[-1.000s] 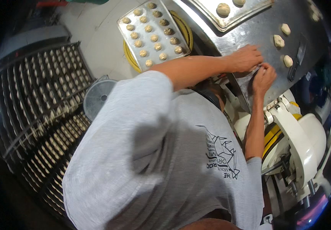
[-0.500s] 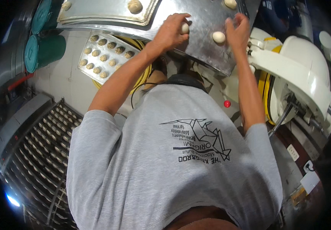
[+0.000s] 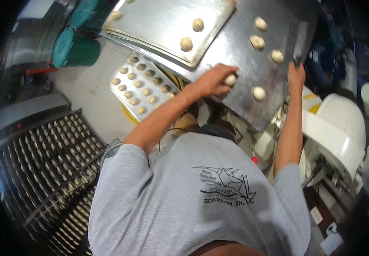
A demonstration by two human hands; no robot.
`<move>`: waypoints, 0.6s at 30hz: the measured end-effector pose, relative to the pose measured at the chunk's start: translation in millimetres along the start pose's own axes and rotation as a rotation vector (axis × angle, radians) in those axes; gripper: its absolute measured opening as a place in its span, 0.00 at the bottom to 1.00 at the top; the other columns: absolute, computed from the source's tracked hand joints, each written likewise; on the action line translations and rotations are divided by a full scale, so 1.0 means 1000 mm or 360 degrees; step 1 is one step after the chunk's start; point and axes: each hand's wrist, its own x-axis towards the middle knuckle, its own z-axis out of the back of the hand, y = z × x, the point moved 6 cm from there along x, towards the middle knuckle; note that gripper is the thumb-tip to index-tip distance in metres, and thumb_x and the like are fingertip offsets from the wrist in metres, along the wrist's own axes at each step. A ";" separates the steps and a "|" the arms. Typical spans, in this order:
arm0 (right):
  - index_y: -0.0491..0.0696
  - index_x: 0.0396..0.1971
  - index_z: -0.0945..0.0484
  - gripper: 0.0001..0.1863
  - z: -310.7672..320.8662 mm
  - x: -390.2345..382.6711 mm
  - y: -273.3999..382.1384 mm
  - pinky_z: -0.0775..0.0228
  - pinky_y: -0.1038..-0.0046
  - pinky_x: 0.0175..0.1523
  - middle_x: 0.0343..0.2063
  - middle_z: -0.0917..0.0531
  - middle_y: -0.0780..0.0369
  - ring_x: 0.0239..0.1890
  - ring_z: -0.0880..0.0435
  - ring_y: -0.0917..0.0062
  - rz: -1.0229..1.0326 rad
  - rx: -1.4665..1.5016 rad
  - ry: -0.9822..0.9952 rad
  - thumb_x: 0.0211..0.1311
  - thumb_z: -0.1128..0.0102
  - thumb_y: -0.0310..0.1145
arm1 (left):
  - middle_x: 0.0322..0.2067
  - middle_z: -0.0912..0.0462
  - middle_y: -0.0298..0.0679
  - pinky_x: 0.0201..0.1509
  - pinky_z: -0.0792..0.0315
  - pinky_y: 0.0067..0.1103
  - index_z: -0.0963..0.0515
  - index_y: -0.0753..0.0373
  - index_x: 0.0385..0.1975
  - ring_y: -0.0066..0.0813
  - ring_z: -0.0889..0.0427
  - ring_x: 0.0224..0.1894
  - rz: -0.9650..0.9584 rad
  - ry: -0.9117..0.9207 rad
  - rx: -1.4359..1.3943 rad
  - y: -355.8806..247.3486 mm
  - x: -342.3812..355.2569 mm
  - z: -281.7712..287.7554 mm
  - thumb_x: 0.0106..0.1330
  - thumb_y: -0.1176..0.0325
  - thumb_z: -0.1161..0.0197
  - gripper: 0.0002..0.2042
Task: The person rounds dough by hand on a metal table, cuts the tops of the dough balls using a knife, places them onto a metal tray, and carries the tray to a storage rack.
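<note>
My left fingers (image 3: 229, 69) curl round a dough ball (image 3: 230, 80) at the desk (image 3: 231, 49); right fingers (image 3: 296, 73) grip the knife (image 3: 301, 39). Patterned balls (image 3: 186, 44) on desk tray (image 3: 158, 27) and lower tray (image 3: 137, 92) look done. Loose, untrayed: one smooth ball (image 3: 259, 93), three rougher lumps (image 3: 257, 42).

The surface (image 3: 240, 51) is grey metal, mottled toward its near corner. Stacked metal trays (image 3: 158, 30) lie over its left part. Right of them, three dough pieces (image 3: 257, 42) lie apart in a loose line from far to near. A rounder dough ball (image 3: 259, 93) sits nearer; left of it, another ball (image 3: 230, 80) is partly covered, its contact with the metal unclear.
</note>
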 end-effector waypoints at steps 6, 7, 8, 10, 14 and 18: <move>0.42 0.41 0.22 0.19 0.015 -0.183 0.058 0.26 0.73 0.37 0.25 0.18 0.65 0.29 0.19 0.83 -0.0043 0.0586 0.0306 0.76 0.40 0.46 | 0.49 0.21 0.44 0.59 0.25 0.32 0.25 0.61 0.54 0.42 0.21 0.54 0.0037 -0.0436 -0.0071 -0.006 -0.015 0.002 0.56 0.66 0.23 0.26; 0.42 0.42 0.21 0.19 0.013 -0.208 0.066 0.26 0.70 0.36 0.25 0.17 0.62 0.28 0.17 0.78 0.0057 0.0351 0.0342 0.76 0.40 0.46 | 0.46 0.22 0.43 0.55 0.24 0.30 0.24 0.61 0.53 0.38 0.20 0.50 0.0119 -0.0461 -0.0082 -0.001 -0.018 0.001 0.56 0.66 0.23 0.25; 0.42 0.43 0.21 0.19 0.012 -0.229 0.077 0.25 0.67 0.34 0.24 0.16 0.59 0.26 0.16 0.73 0.0154 0.0080 0.0390 0.76 0.40 0.47 | 0.44 0.22 0.42 0.53 0.23 0.29 0.24 0.61 0.52 0.36 0.20 0.47 0.0156 -0.0538 -0.0096 -0.003 -0.020 0.003 0.55 0.66 0.23 0.25; 0.43 0.43 0.22 0.18 0.007 -0.262 0.092 0.25 0.61 0.35 0.26 0.16 0.52 0.27 0.14 0.58 0.0502 -0.0073 0.0363 0.75 0.41 0.46 | 0.42 0.22 0.42 0.47 0.22 0.27 0.24 0.62 0.49 0.35 0.19 0.42 0.0058 -0.0617 0.0029 -0.008 -0.022 0.014 0.54 0.68 0.22 0.24; 0.43 0.43 0.22 0.17 0.005 -0.285 0.099 0.25 0.57 0.37 0.27 0.16 0.48 0.30 0.14 0.49 0.0373 -0.0114 0.0602 0.75 0.41 0.45 | 0.39 0.21 0.41 0.43 0.22 0.26 0.22 0.63 0.44 0.37 0.18 0.38 -0.0068 -0.0676 -0.0003 -0.011 -0.024 0.016 0.54 0.70 0.22 0.20; 0.43 0.42 0.23 0.18 0.000 -0.287 0.093 0.26 0.58 0.35 0.25 0.17 0.48 0.29 0.14 0.51 0.0326 -0.0200 0.0677 0.75 0.41 0.45 | 0.36 0.19 0.49 0.45 0.22 0.35 0.21 0.64 0.47 0.48 0.17 0.40 0.0170 -0.0528 0.0076 -0.017 -0.017 0.014 0.62 0.64 0.28 0.16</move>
